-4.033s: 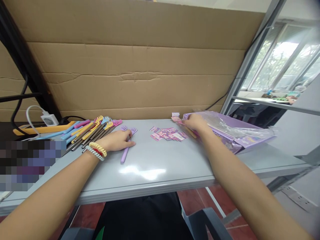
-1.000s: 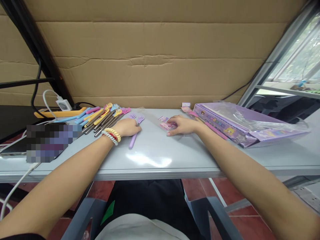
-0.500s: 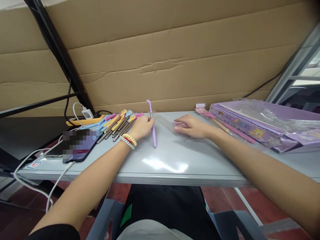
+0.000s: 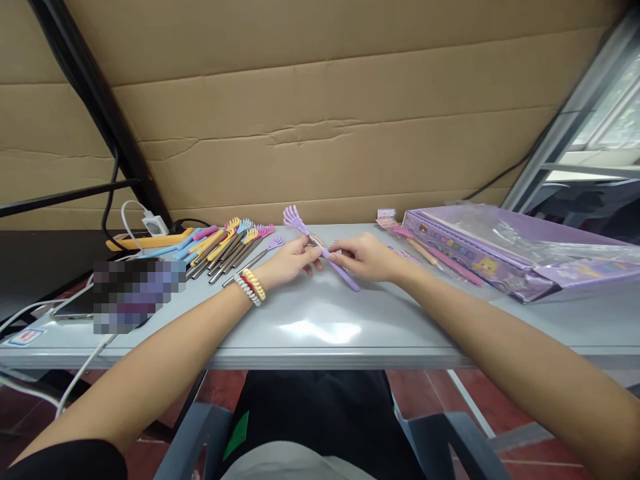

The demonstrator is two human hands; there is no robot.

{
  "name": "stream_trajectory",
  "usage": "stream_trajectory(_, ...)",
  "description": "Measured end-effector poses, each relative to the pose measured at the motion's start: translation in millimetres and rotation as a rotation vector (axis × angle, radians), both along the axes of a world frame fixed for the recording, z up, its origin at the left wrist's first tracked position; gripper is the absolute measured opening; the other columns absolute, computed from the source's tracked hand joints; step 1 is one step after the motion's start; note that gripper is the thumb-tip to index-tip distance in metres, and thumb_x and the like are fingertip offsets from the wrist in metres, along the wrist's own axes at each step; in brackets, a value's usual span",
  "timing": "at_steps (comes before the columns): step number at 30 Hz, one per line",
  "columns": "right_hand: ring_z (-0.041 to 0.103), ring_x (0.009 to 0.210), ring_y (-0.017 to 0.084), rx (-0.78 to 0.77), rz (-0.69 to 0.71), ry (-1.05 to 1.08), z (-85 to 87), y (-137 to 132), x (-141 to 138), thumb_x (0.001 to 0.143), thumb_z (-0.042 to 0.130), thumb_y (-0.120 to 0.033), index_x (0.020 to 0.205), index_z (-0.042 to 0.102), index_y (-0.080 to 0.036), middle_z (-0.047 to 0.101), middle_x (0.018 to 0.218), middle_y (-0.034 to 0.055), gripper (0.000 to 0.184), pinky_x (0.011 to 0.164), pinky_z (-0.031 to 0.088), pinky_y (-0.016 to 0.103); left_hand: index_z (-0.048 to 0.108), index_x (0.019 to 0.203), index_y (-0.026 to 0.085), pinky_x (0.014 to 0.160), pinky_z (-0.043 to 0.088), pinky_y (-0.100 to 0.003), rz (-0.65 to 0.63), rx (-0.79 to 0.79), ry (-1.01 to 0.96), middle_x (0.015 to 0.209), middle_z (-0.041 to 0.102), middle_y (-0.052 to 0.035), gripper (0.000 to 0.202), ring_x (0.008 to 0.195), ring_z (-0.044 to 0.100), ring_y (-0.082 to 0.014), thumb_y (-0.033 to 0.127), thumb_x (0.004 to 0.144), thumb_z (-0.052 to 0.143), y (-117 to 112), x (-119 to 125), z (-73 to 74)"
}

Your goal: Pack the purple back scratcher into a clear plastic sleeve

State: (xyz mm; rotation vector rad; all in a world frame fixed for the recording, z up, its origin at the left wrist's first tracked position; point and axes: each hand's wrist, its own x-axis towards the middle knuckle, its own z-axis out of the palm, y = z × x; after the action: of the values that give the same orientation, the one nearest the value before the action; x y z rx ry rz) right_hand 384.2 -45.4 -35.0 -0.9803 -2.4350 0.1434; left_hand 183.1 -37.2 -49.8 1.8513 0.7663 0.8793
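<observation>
**Both hands on one purple back scratcher, held over the table**

The left hand [image 4: 293, 261] and right hand [image 4: 367, 257] meet at mid-table, each pinching the same purple back scratcher [image 4: 320, 248]. The left fingers close on the shaft just below the claw-shaped head; the right thumb and forefinger grip the purple handle next to them. The scratcher is tilted, its head up and pointing away to the left, its handle end slanting down toward the grey table [image 4: 320, 327]. Coiled hair ties [image 4: 253, 287] sit on the left wrist.

Left of the hands: a fanned row of back scratchers [image 4: 225, 247] with yellow, blue, pink and purple heads, lying flat on the table. One more purple scratcher [image 4: 260, 255] lies just beside the left hand. Right of the hands: a purple box [image 4: 480, 257] under clear plastic wrap. A cardboard sheet [image 4: 325, 113] stands behind the table.
</observation>
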Motion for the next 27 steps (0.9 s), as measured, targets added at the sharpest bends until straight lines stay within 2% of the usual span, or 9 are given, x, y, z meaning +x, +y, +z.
stream_trajectory(4, 0.041, 0.049, 0.008, 0.005, 0.011, -0.012, 1.9, -1.0, 2.1, 0.090, 0.037, -0.040, 0.083, 0.067, -0.015, 0.056, 0.057, -0.0010, 0.039, 0.053, 0.029, 0.023, 0.048, 0.093, 0.015, 0.067, 0.048, -0.027, -0.029, 0.057, -0.005, 0.087, 0.059, -0.0045, 0.035, 0.078, 0.060, -0.0134, 0.046, 0.081, 0.054, 0.7, 0.5, -1.7)
stream_trajectory(7, 0.041, 0.049, 0.009, -0.067, 0.058, -0.059, 3.0, -1.3, 3.7, 0.091, 0.034, -0.047, 0.089, 0.065, -0.016, 0.055, 0.057, -0.0022, 0.043, 0.054, 0.028, 0.023, 0.048, 0.092, 0.014, 0.067, 0.047, -0.026, 0.007, 0.121, 0.007, 0.087, 0.061, -0.0054, 0.034, 0.079, 0.059, -0.0140, 0.047, 0.082, 0.051, 1.0, 1.4, -2.1)
stream_trajectory(12, 0.045, 0.053, 0.010, -0.029, 0.008, -0.167, -2.0, 1.2, 1.9, 0.081, 0.053, -0.047, 0.088, 0.061, -0.017, 0.057, 0.061, -0.0009, 0.032, 0.055, 0.028, 0.023, 0.053, 0.096, 0.015, 0.067, 0.046, -0.026, 0.061, 0.215, 0.101, 0.092, 0.063, -0.0063, 0.030, 0.078, 0.057, -0.0134, 0.042, 0.085, 0.048, 0.4, 2.0, 1.5)
stream_trajectory(15, 0.047, 0.056, 0.013, 0.028, -0.011, -0.226, -6.8, 3.1, -0.7, 0.086, 0.044, -0.036, 0.089, 0.061, -0.018, 0.059, 0.066, 0.0020, 0.025, 0.057, 0.030, 0.025, 0.058, 0.085, 0.014, 0.062, 0.042, -0.025, 0.144, 0.256, 0.299, 0.081, 0.063, -0.0036, 0.033, 0.067, 0.053, -0.0117, 0.044, 0.086, 0.044, -0.7, -0.8, 4.9)
stream_trajectory(17, 0.051, 0.062, 0.015, 0.025, -0.031, -0.233, -9.1, 3.9, -2.2, 0.087, 0.041, -0.032, 0.099, 0.060, -0.018, 0.063, 0.074, 0.0043, 0.027, 0.061, 0.032, 0.025, 0.058, 0.073, 0.015, 0.057, 0.038, -0.026, 0.207, 0.279, 0.492, 0.068, 0.060, -0.0013, 0.040, 0.059, 0.050, -0.0117, 0.049, 0.086, 0.041, -1.9, -4.3, 6.2)
stream_trajectory(19, 0.055, 0.068, 0.017, -0.002, -0.078, -0.246, -10.9, 4.6, -3.2, 0.087, 0.043, -0.033, 0.107, 0.059, -0.018, 0.065, 0.082, 0.0067, 0.029, 0.064, 0.034, 0.026, 0.057, 0.065, 0.016, 0.055, 0.035, -0.027, 0.243, 0.335, 0.668, 0.061, 0.058, -0.0006, 0.043, 0.056, 0.049, -0.0129, 0.052, 0.084, 0.041, -3.1, -8.3, 6.8)
stream_trajectory(22, 0.057, 0.070, 0.018, -0.058, -0.121, -0.316, -14.4, 5.4, -4.4, 0.086, 0.046, -0.037, 0.099, 0.062, -0.018, 0.066, 0.081, 0.0081, 0.028, 0.063, 0.035, 0.027, 0.059, 0.065, 0.017, 0.056, 0.034, -0.028, 0.274, 0.469, 0.814, 0.062, 0.061, -0.0019, 0.039, 0.058, 0.051, -0.0145, 0.049, 0.081, 0.045, -4.1, -13.2, 9.3)
stream_trajectory(25, 0.057, 0.068, 0.019, -0.105, -0.117, -0.381, -18.9, 6.2, -6.3, 0.088, 0.043, -0.040, 0.088, 0.065, -0.018, 0.065, 0.075, 0.0085, 0.030, 0.063, 0.036, 0.028, 0.060, 0.068, 0.016, 0.058, 0.035, -0.027, 0.308, 0.588, 0.790, 0.065, 0.062, -0.0026, 0.034, 0.061, 0.051, -0.0138, 0.044, 0.082, 0.045, -5.4, -16.3, 17.6)
stream_trajectory(27, 0.059, 0.071, 0.020, -0.109, -0.110, -0.381, -19.1, 5.9, -8.5, 0.088, 0.042, -0.041, 0.090, 0.066, -0.018, 0.066, 0.079, 0.0096, 0.033, 0.065, 0.037, 0.029, 0.060, 0.070, 0.015, 0.059, 0.036, -0.026, 0.292, 0.639, 0.687, 0.067, 0.061, -0.0021, 0.032, 0.062, 0.051, -0.0125, 0.041, 0.083, 0.045, -10.8, -17.7, 27.8)
